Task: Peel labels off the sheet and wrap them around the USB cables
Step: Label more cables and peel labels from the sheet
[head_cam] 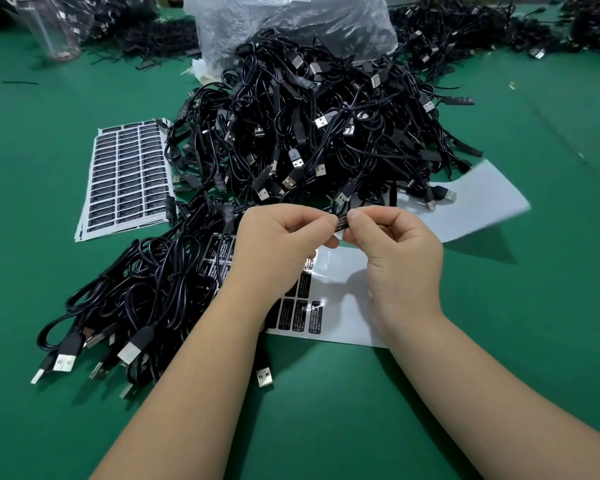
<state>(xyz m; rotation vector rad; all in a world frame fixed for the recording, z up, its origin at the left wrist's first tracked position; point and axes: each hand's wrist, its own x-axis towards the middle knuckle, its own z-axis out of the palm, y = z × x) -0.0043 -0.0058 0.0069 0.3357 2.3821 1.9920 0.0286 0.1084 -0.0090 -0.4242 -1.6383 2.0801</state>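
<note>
My left hand (284,233) and my right hand (392,244) meet at the fingertips over the table and pinch a small black label (342,221) between them. The label sits on a thin black USB cable whose plug (343,195) points up just behind it. Under my hands lies the partly used label sheet (340,306), mostly bare white backing with a few black labels left. A big pile of black USB cables (312,133) rises behind my hands.
A full stack of label sheets (129,174) lies at the left. A second heap of cables (132,299) sits left of my forearm. An empty white backing sheet (471,202) curls at the right. A clear plastic bag (291,26) stands behind the pile on the green table (499,358).
</note>
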